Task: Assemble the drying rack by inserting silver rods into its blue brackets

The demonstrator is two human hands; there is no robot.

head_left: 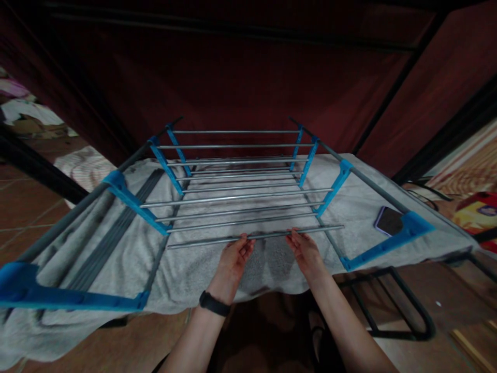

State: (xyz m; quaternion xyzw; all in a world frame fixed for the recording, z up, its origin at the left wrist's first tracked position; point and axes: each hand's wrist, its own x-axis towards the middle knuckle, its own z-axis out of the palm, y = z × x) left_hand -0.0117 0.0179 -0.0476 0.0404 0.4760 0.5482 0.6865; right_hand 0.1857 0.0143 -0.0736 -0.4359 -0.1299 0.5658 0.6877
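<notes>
rods (254, 235): smooth shiny metal; brackets (134, 202): matt blue plastic; towel (194, 269): rough grey cloth

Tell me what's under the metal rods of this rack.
A grey towel spreads beneath the rods, a phone lying on it at right. The left hand and right hand grip the nearest rod. Whatever the towel covers is hidden.

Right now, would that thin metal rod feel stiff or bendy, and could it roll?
Probably stiff: the rod runs straight past the left hand and right hand. Thin, so likely light. Round, so it might roll, though the towel should slow it.
</notes>
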